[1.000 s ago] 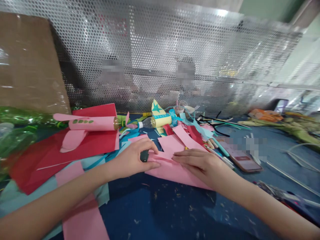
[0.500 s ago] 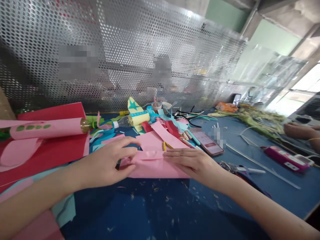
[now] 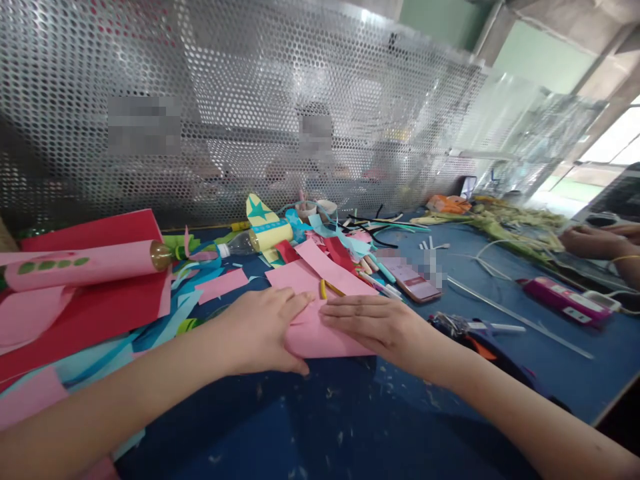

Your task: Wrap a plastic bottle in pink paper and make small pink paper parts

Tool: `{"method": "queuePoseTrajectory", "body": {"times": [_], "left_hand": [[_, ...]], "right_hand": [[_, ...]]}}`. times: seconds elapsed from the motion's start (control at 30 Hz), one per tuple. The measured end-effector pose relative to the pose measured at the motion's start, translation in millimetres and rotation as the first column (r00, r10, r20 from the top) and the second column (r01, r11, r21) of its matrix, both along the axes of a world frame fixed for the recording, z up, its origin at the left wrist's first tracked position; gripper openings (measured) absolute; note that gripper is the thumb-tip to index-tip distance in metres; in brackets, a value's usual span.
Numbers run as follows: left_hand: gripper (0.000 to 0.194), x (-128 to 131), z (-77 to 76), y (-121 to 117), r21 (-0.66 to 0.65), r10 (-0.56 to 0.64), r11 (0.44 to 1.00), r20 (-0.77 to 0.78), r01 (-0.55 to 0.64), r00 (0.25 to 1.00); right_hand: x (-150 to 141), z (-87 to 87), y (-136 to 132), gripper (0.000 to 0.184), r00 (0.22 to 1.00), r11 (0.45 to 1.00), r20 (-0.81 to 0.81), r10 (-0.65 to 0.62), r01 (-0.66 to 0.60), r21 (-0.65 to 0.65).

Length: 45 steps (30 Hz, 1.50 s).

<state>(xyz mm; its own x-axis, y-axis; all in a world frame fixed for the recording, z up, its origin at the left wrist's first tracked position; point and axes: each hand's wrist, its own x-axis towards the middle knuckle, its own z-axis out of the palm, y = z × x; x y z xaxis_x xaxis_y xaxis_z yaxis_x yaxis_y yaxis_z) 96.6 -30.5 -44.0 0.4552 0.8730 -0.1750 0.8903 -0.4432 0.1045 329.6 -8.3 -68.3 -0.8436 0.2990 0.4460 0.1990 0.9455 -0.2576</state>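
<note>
A sheet of pink paper lies near the table's front, with its far part folded or overlapped; my hands hide much of it. My left hand arches over the paper's left end, fingers on top and thumb apart at the near edge. Flat on the paper's right part rests my right hand, its fingers stretched out and side by side. Just beyond the fingertips are a short yellow stick-like piece and a pink paper strip.
Left stands a pink-wrapped bottle on red card. A yellow-wrapped bottle lies behind. Right are a phone, a glue gun, a magenta power strip and another person's hands. Perforated metal bounds the back.
My left hand has moved right onto the pink paper, closer to my right hand. The raised paper edge between the hands is now mostly covered. My right hand stays on the paper.
</note>
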Motion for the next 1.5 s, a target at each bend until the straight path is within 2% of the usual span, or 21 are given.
{"method": "queuePoseTrajectory", "body": {"times": [0.17,0.27,0.33,0.43,0.5,0.6,0.67,0.73,0.83,0.97,1.03,1.13,1.23,1.37,1.5], "left_hand": [[0.089,3.2,3.8,-0.8,0.020,0.004,1.000,-0.046,-0.003,0.999],[0.082,2.1,1.8,1.3,0.027,-0.017,0.999,-0.052,0.018,0.999],[0.078,1.5,0.1,2.1,0.028,-0.031,0.999,-0.055,0.032,0.998],[0.074,-0.1,1.4,3.5,0.026,-0.025,0.999,-0.032,0.026,0.999],[0.077,-5.0,5.9,6.1,0.015,0.016,1.000,-0.006,-0.016,1.000],[0.088,-22.0,16.3,13.8,0.011,0.120,0.993,0.081,-0.121,0.989],[0.088,-37.7,23.1,20.2,0.006,0.161,0.986,0.226,-0.166,0.961],[0.081,-53.0,28.2,25.7,0.006,0.202,0.975,0.413,-0.224,0.888],[0.071,-69.3,32.5,29.4,-0.177,0.288,0.958,0.620,-0.228,0.730],[0.076,-78.5,34.2,28.5,-0.403,0.504,0.864,0.703,-0.302,0.502],[0.073,-79.4,34.5,27.6,-0.503,0.581,0.814,0.686,-0.291,0.438],[0.064,-78.3,35.9,26.8,-0.593,0.626,0.772,0.648,-0.228,0.433],[0.063,-79.0,37.0,26.9,-0.590,0.595,0.787,0.648,-0.181,0.476],[0.059,-88.5,34.4,28.3,-0.582,0.541,0.808,0.667,-0.095,0.512],[0.064,-96.2,32.2,26.8,-0.580,0.514,0.813,0.670,-0.055,0.535]], "right_hand": [[16.0,-4.7,1.5,0.030,0.998,1.000,-0.059,-0.027,0.027,0.007],[35.5,-8.2,4.7,0.025,0.977,0.978,-0.068,-0.200,0.195,-0.072],[49.0,-8.6,7.3,0.026,0.909,0.906,-0.068,-0.410,0.398,-0.146],[62.7,-7.3,12.4,0.027,0.759,0.751,-0.045,-0.650,0.633,-0.188],[65.1,-7.7,16.6,0.021,0.695,0.679,0.021,-0.718,0.707,-0.198],[59.5,-10.8,23.4,0.019,0.666,0.640,0.141,-0.733,0.744,-0.191],[52.8,-12.3,28.4,0.022,0.651,0.629,0.196,-0.733,0.759,-0.169],[45.9,-11.4,33.5,0.022,0.639,0.624,0.233,-0.733,0.768,-0.145],[35.9,-5.1,40.1,0.022,0.642,0.636,0.270,-0.717,0.762,-0.123],[17.8,4.6,41.6,0.020,0.686,0.692,0.300,-0.663,0.714,-0.102],[5.7,5.2,39.6,0.018,0.725,0.742,0.316,-0.612,0.665,-0.087],[-11.0,-2.3,37.7,0.024,0.759,0.799,0.334,-0.559,0.601,-0.028],[-19.0,-15.4,40.0,0.030,0.748,0.810,0.363,-0.556,0.586,0.035],[-18.3,-22.1,45.7,0.025,0.667,0.743,0.400,-0.629,0.666,0.058],[-19.0,-1.2,53.0,0.024,0.619,0.668,0.316,-0.719,0.741,0.070]]}}
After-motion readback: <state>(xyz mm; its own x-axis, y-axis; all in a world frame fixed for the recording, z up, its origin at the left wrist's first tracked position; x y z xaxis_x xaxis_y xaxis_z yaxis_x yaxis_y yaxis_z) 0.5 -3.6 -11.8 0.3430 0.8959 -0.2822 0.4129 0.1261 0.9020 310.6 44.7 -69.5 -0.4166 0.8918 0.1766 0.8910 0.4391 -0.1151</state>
